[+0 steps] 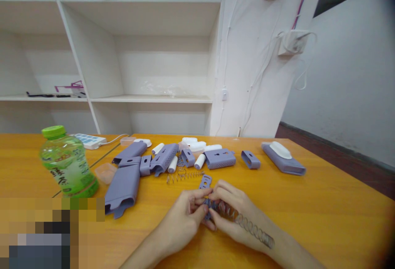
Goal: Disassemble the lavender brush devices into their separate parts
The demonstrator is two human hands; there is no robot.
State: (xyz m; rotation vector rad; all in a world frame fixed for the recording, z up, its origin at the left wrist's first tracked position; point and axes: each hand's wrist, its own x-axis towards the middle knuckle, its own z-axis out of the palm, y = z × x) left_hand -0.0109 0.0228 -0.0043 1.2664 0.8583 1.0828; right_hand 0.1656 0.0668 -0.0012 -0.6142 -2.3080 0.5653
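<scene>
Close together over the table's front part, my two hands meet at a small purple plastic part (207, 214). My left hand (193, 211) pinches this part between thumb and fingers, which cover much of it. A long metal coil spring (253, 228) runs from the part back under my right palm and along the wrist. The fingertips of my right hand (231, 205) are closed on the spring's near-part end; whether it is hooked in, I cannot tell. Just beyond my fingertips lies a flat purple piece with holes (205, 181).
Purple housings (125, 186), white cylinders (173, 164) and loose springs (185, 175) lie across the table's middle. A purple case with a white cap piece (284, 158) is at the right. At left stand a green bottle (68, 166) and a power strip (91, 140). White shelves (154, 99) rise behind.
</scene>
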